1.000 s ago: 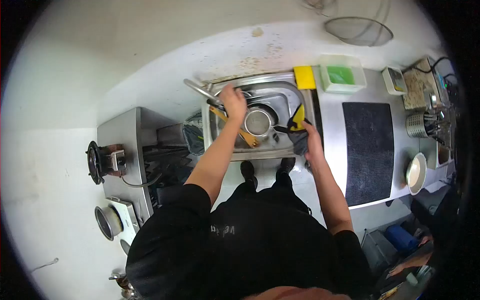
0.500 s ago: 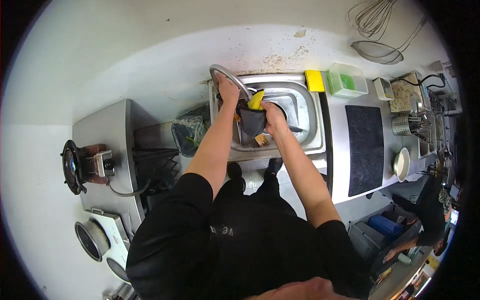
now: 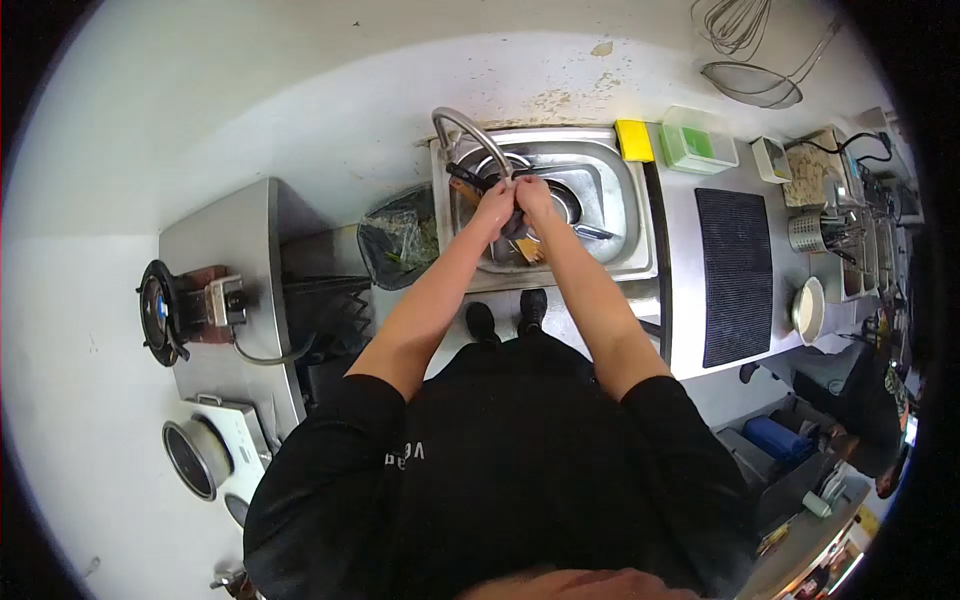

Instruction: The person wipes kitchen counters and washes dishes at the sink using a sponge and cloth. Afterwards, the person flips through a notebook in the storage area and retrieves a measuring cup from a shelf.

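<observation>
1. Matte black plastic-lined bin, just left of glossy steel sink.
2. Curved brushed-metal faucet, mouth right above the hands.
3. Left hand: fingers bunched, gripping soft dark grey fabric, which is between both hands over the sink.
4. Right hand: closed on same fabric, near left hand; exact finger positions hidden.
5. Slotted wooden spatula head in sink.
6. Flat yellow rectangular sponge, sink's far-right corner.
7. Black ribbed mat, metal desk.

Dark cloth — bunched, below faucet

Both hands grip dark cloth beneath the faucet.
</observation>
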Available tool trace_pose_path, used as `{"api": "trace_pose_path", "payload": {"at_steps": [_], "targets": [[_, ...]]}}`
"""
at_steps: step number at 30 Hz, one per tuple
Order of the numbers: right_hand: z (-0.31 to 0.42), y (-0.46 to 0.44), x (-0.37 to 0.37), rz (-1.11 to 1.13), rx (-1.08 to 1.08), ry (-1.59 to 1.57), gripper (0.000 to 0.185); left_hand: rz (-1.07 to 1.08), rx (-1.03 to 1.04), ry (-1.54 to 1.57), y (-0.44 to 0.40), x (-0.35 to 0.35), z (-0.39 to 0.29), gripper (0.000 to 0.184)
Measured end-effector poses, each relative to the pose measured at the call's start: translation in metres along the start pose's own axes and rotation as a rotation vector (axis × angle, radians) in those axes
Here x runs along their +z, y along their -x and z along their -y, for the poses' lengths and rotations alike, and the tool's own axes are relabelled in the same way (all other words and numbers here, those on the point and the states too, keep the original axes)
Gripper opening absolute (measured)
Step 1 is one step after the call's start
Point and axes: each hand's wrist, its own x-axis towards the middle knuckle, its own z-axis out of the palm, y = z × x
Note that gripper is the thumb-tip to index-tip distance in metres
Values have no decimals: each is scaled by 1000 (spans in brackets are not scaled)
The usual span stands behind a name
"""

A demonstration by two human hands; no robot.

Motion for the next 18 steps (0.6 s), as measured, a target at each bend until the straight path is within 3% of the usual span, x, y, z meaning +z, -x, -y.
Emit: {"api": "trace_pose_path", "payload": {"at_steps": [2, 3, 4, 5, 6, 7, 8, 9, 11, 13, 15, 16, 18], "targets": [[-12, -24, -4, -30, -361, 427, 29, -10, 103, -142, -11, -7, 3, 28], [-3, -16, -14, -17, -372, 432, 29, -82, 202, -418, -11, -9, -9, 24], [4, -6, -29, 63, -565, 432, 31, -158, 288, -697, -8, -12, -19, 21], [12, 7, -41, 146, -750, 424, 33, -174, 277, -697, -9, -14, -19, 21], [22, 17, -50, 162, -747, 422, 33, -184, 263, -648, -15, -14, -20, 19], [34, 25, -58, 359, -611, 319, 34, -191, 252, -601, -23, -12, -22, 19], [40, 26, -65, 550, -471, 216, 35, -167, 344, -186, -40, -13, 0, 18], [37, 19, -70, 559, -468, 218, 35, -176, 339, -186, -44, -16, -3, 18], [26, 3, -74, 591, -345, 333, 35, -103, -218, 803, -41, -30, -5, 14], [10, -2, -56, 530, -418, 308, 34, -213, -343, 883, -13, -21, -27, 11], [2, -2, -31, 379, -388, -8, 28, -163, -396, 635, -8, -18, -20, 13], [13, 14, -29, 367, -467, 138, 25, -92, -351, 593, -30, -27, 19, 16], [10, 13, -18, 422, -568, 165, 26, -194, -320, 536, -24, -19, 12, 21]]}}
